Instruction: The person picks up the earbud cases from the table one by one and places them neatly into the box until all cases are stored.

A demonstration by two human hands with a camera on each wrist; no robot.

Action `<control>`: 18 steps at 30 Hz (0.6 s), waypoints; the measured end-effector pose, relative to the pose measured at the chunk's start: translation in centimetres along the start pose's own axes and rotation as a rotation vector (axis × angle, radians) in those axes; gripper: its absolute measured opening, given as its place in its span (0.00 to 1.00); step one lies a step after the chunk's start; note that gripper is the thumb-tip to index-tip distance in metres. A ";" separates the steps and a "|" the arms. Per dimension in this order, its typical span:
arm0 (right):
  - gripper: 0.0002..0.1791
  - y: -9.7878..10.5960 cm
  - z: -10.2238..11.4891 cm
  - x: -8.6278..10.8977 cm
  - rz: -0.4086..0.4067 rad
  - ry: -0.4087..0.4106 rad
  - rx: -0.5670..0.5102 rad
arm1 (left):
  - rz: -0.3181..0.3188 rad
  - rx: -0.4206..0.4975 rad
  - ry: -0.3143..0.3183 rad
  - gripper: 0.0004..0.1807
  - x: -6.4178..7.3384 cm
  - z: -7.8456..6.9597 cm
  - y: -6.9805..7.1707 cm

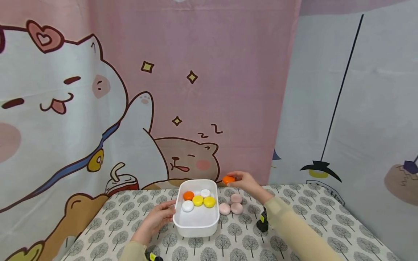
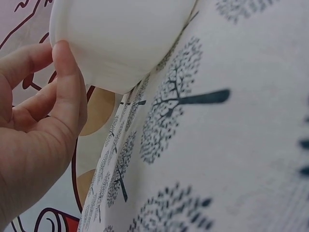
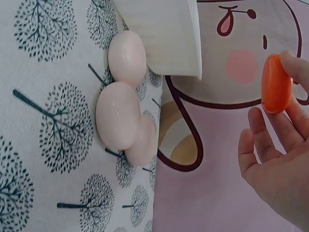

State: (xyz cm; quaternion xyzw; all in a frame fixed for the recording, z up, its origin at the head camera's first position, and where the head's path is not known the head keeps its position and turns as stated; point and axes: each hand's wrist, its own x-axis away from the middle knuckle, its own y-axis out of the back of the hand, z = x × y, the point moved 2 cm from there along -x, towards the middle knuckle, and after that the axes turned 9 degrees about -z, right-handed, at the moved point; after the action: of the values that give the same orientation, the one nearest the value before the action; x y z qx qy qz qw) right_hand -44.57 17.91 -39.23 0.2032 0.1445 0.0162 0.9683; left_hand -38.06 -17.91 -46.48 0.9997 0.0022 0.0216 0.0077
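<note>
A white plastic box [image 1: 196,232] stands on the tablecloth in the head view. Inside it lie one orange, two white and two yellow rounded discs; the nearer yellow disc [image 1: 209,202] is at the right. My left hand [image 1: 157,219] holds the box at its left side, with thumb and fingers at the rim [image 2: 54,24]. Up in the air, beyond the box's right far corner, my right hand [image 1: 243,182] pinches an orange rounded disc [image 3: 276,84] between thumb and fingers. Three pale pink discs [image 3: 118,116] lie on the cloth to the right of the box.
A tree-patterned cloth [image 1: 249,243] covers the table. Behind the table hangs a curtain [image 1: 228,90] with cartoon animals. Black devices [image 1: 262,223] with yellow labels are at both wrists.
</note>
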 end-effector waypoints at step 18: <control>0.26 -3.4 1.4 0.0 0.121 0.061 -0.018 | 0.003 0.006 -0.023 0.30 -0.1 0.0 0.2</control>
State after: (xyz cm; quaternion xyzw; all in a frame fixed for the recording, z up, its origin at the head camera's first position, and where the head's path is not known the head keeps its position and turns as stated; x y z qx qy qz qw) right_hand -44.23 14.28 -39.35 0.2020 0.1614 0.0823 0.9625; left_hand -38.13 -18.15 -46.51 0.9999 0.0006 0.0101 0.0046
